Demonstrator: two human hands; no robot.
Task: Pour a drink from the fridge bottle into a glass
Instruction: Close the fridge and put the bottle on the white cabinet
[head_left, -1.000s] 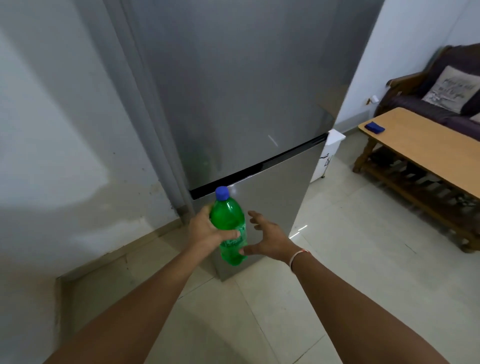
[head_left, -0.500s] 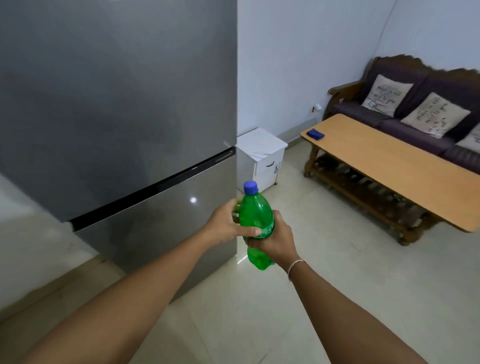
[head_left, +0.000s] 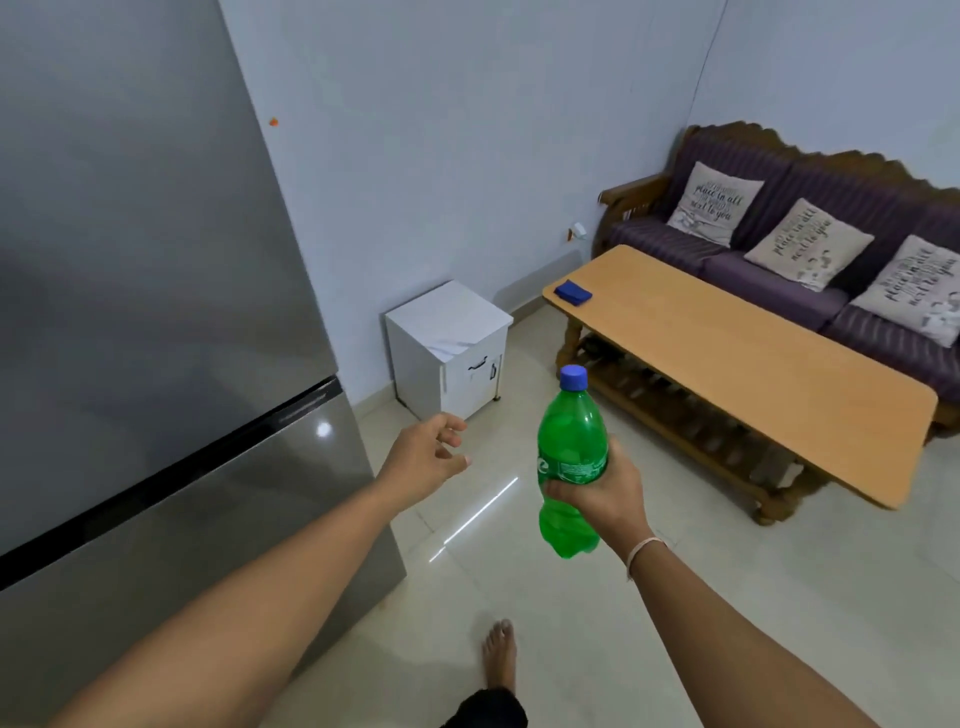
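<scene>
A green plastic bottle (head_left: 571, 441) with a blue cap stands upright in the air, its cap on. My right hand (head_left: 602, 499) is wrapped around its lower half at the label. My left hand (head_left: 423, 460) hovers a short way to the left of the bottle, empty, with its fingers loosely apart. The grey fridge (head_left: 145, 312) fills the left side, both doors shut. No glass is in view.
A small white cabinet (head_left: 449, 345) stands by the wall past the fridge. A long wooden coffee table (head_left: 737, 358) carries a blue object (head_left: 572, 292) at its far end. Behind it is a purple sofa (head_left: 779, 260) with cushions. My bare foot (head_left: 500, 654) is on the tiled floor.
The bottle passed from my left hand to my right hand. My left hand let go and drew away to the left. My view turned right, from the fridge toward the table.
</scene>
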